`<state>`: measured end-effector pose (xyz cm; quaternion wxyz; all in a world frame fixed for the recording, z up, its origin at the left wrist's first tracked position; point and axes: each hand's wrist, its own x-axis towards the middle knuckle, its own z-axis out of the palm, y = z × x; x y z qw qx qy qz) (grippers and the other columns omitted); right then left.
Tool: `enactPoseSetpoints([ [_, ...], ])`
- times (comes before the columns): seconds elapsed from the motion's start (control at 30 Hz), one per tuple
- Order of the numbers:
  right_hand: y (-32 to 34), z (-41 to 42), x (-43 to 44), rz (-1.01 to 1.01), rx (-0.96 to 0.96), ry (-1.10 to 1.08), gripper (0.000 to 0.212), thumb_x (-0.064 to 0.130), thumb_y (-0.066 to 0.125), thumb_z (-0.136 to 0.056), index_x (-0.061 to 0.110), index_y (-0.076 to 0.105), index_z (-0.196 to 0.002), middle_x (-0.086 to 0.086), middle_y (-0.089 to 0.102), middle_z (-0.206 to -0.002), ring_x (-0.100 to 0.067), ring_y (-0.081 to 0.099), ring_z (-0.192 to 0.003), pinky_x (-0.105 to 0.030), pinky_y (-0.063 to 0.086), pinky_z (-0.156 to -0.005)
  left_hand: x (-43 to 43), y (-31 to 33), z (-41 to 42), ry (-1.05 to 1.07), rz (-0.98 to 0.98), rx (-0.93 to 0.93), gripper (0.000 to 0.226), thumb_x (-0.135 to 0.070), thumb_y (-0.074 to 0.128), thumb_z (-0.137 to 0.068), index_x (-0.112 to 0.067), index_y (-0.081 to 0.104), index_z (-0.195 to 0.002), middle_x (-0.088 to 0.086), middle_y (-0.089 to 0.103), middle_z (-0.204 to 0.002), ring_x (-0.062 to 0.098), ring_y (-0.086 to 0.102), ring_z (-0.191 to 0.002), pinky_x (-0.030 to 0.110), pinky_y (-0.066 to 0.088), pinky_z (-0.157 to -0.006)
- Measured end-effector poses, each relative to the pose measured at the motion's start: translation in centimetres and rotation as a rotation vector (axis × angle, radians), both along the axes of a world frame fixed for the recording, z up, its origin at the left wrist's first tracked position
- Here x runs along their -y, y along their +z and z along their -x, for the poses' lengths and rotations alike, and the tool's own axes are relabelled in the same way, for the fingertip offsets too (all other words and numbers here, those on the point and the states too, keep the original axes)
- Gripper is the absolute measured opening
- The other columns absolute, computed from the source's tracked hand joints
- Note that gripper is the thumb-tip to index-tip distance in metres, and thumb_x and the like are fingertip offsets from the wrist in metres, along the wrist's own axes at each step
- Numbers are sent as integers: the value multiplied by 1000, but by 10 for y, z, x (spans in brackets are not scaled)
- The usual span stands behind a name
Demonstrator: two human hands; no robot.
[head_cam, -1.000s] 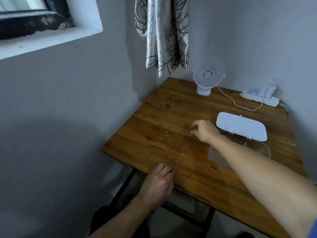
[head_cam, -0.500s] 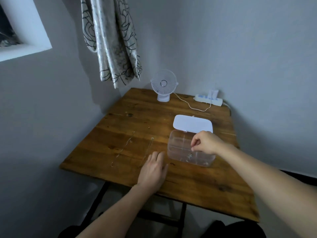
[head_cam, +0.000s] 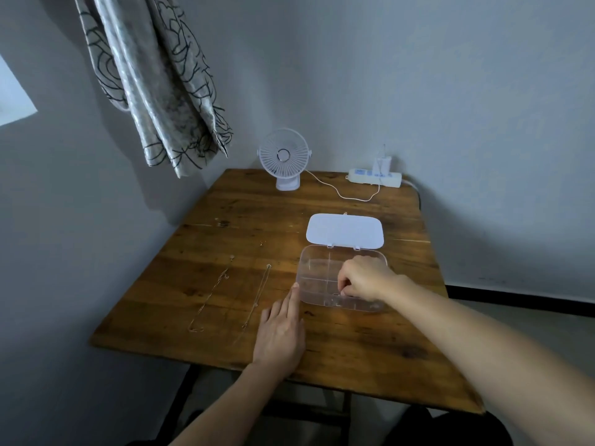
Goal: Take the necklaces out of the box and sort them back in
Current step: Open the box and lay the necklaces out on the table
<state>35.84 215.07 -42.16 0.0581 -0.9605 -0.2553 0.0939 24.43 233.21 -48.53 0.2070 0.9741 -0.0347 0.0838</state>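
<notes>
Clear box (head_cam: 317,278) lies between hands, right hand (head_cam: 363,278) reaching inside.

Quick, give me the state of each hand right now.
Left hand: open, flat on the table, fingertip against the clear box.
Right hand: fingers pinched inside the box; whether it holds a necklace cannot be told.

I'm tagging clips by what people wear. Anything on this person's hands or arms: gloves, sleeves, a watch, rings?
Nothing shows. The left hand and right hand are bare, with no gloves and no rings that I can make out. Both forearms are uncovered as far as the frame shows them, with no sleeve, watch or bracelet at either wrist.
</notes>
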Motion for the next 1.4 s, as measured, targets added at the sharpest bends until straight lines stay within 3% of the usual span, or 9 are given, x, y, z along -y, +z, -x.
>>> enactPoseSetpoints([
  [0.13, -1, 7, 10, -207, -77, -85, 8, 26, 67, -86, 27, 74, -83, 10, 71, -86, -7, 61, -82, -45, 41, -104, -2, -1, 1, -2, 6, 11, 62, -29, 34, -99, -20, 1, -151, -1, 31, -153, 13, 32, -136, 37, 22, -113],
  [0.2, 8, 12, 14, -379, -106, -157, 7, 20, 68, -84, 21, 75, -83, 8, 70, -83, -8, 63, -79, -33, 54, -84, -3, 0, 1, 3, 16, -7, 63, -30, 35, -99, -22, 0, -150, -2, 28, -154, 12, 28, -138, 36, 19, -114],
  [0.27, 24, 15, 17, -515, -150, -230, 7, 14, 68, -83, 16, 75, -81, 7, 68, -78, -10, 64, -72, -24, 53, -64, -3, 2, 1, -2, 27, -27, 64, -30, 36, -99, -22, -1, -150, -2, 28, -154, 12, 27, -138, 35, 17, -115],
  [0.53, 87, 30, 13, -775, -283, -302, 10, 5, 68, -83, 6, 75, -89, -1, 72, -78, -6, 60, -56, -16, 46, -50, -9, 25, 3, -28, 112, -181, 71, -31, 52, -93, -29, 9, -149, -3, 34, -150, 16, 30, -137, 42, 24, -116],
  [0.67, 108, 39, 6, -846, -361, -309, 8, 5, 68, -83, 7, 74, -88, -6, 71, -81, -8, 58, -59, -19, 34, -43, -14, 40, 8, -21, 199, -173, 62, -28, 57, -91, -30, 26, -145, -5, 42, -143, 12, 40, -129, 32, 39, -103],
  [1.0, 144, 53, -33, -1135, -544, -242, 7, 4, 65, -85, 5, 71, -88, -8, 67, -77, -11, 54, -59, -19, 31, -41, -9, 84, 18, -15, 832, -259, 65, -23, 72, -81, -32, 40, -137, -8, 45, -139, 14, 40, -129, 42, 41, -104],
  [1.13, 137, 47, -47, -1192, -545, -278, 13, 2, 62, -86, 4, 71, -95, -7, 68, -78, -11, 54, -59, -18, 31, -40, -19, 85, 28, -65, 1008, -303, 31, -11, 59, -91, -16, 59, -121, 0, 66, -113, 14, 59, -112, 27, 48, -91],
  [1.27, 114, 33, -54, -1082, -428, -368, 12, 7, 65, -88, 8, 74, -95, -12, 71, -93, -12, 59, -69, -19, 39, -44, -38, 73, 45, 68, 984, -248, 19, -18, 51, -96, -14, 65, -109, 1, 67, -78, 11, 66, -79, 31, 53, -84],
  [1.4, 85, 21, -67, -846, -283, -363, 12, 8, 65, -88, 8, 73, -97, -8, 68, -89, -15, 61, -73, -21, 40, -51, -54, 58, 57, 179, 837, -189, 18, -16, 50, -97, -29, 62, -95, -1, 67, -81, 9, 65, -73, 28, 57, -74],
])
